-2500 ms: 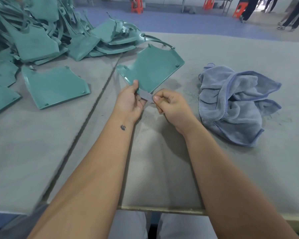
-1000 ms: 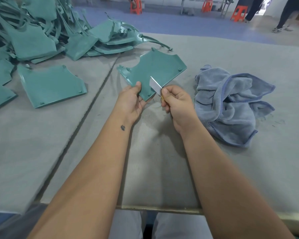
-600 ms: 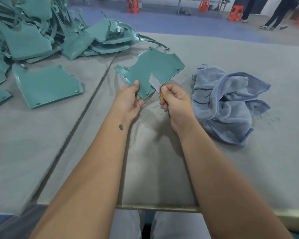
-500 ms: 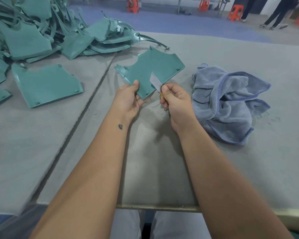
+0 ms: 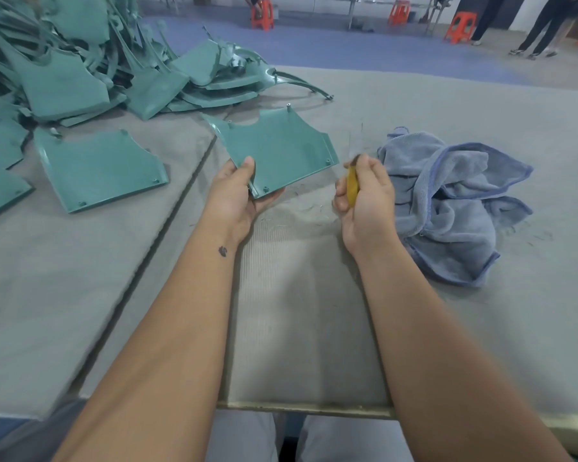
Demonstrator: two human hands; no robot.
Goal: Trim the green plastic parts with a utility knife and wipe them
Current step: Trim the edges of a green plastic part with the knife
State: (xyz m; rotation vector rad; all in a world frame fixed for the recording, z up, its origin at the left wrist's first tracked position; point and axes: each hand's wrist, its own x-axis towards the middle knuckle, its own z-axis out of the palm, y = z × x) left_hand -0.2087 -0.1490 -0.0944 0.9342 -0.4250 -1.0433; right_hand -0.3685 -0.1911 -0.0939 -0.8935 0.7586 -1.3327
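My left hand grips the near corner of a flat green plastic part, thumb on top, holding it tilted just above the grey table. My right hand is closed around a yellow utility knife, a short way right of the part and clear of it. The blade is blurred and barely visible above the fist. Thin plastic shavings lie on the table between my hands.
A crumpled blue cloth lies just right of my right hand. Another green part lies flat to the left, with a big heap of green parts behind it. Orange stools and standing people are far behind the table.
My right hand has pulled the knife off the part's edge and moved right toward the cloth. The part has shifted in my left hand, which still grips it.
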